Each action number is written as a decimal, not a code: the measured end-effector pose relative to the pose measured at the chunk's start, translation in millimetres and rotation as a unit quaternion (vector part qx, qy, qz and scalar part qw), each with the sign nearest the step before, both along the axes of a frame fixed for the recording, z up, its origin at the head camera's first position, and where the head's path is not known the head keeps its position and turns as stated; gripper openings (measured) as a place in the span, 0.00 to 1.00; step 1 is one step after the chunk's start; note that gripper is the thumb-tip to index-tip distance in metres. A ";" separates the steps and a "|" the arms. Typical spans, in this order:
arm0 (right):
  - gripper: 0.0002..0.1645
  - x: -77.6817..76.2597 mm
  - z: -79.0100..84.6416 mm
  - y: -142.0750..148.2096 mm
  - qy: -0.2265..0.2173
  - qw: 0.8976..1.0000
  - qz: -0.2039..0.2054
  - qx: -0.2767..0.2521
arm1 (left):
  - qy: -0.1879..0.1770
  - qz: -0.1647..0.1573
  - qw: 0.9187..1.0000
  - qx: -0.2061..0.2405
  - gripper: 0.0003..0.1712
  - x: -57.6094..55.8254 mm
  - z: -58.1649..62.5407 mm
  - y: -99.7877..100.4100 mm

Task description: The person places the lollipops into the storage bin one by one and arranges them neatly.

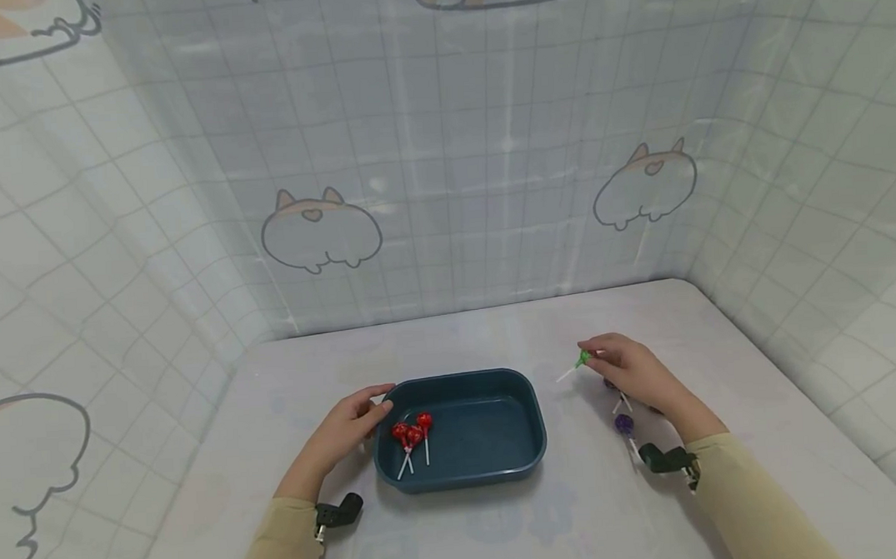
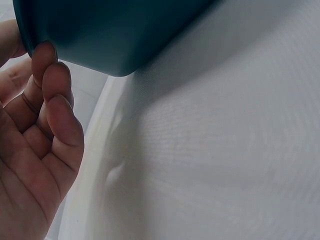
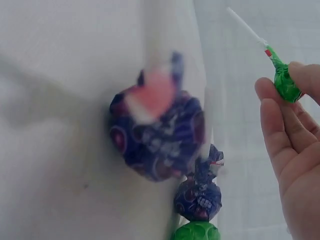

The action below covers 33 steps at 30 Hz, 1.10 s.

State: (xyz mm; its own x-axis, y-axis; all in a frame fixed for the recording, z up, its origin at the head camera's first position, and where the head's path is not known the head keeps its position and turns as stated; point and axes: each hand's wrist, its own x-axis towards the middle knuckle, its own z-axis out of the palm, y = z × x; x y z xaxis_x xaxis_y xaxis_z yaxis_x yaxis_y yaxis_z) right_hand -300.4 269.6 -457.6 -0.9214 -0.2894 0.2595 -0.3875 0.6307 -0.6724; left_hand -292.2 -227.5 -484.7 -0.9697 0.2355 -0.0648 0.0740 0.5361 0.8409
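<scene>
A dark teal plastic bin (image 1: 487,438) stands on the table. My left hand (image 1: 349,425) holds its left wall, the thumb over the rim and the other fingers along the outside, as the left wrist view also shows. Several red lollipops (image 1: 414,436) lie together in the bin's left part, white sticks pointing to the front. To the right of the bin, my right hand (image 1: 632,373) pinches a green lollipop (image 3: 286,86) by its wrapped head between thumb and fingers. Its white stick points left, toward the bin, in the head view.
Under and in front of the right hand lie purple lollipops (image 1: 624,424), partly hidden by it. Another green wrapped head (image 3: 196,232) shows at the bottom of the right wrist view. A patterned curtain (image 1: 480,161) rises behind the table and along both sides.
</scene>
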 end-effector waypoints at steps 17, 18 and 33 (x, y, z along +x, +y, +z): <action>0.24 -0.5 11.2 -8.4 -0.043 0.998 -0.033 -0.019 | 0.002 -0.004 1.000 0.002 0.27 -0.1 -2.8 -2.1; 0.25 -0.4 12.2 -9.5 -0.044 0.998 -0.032 -0.021 | 0.003 -0.004 1.000 0.001 0.27 -0.1 -2.7 -2.1; 0.24 -5.5 31.8 -40.5 -0.024 0.999 0.008 -0.026 | 0.000 -0.005 1.000 -0.010 0.25 2.3 1.8 -1.7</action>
State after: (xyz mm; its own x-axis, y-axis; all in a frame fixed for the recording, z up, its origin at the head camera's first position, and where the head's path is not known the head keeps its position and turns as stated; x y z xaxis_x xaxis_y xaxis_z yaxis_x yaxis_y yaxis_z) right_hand -305.9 229.0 -425.8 -0.9281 -0.2921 0.2308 -0.3647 0.5888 -0.7214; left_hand -290.0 -229.1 -482.9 -0.9671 0.2447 -0.0698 0.0796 0.5516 0.8303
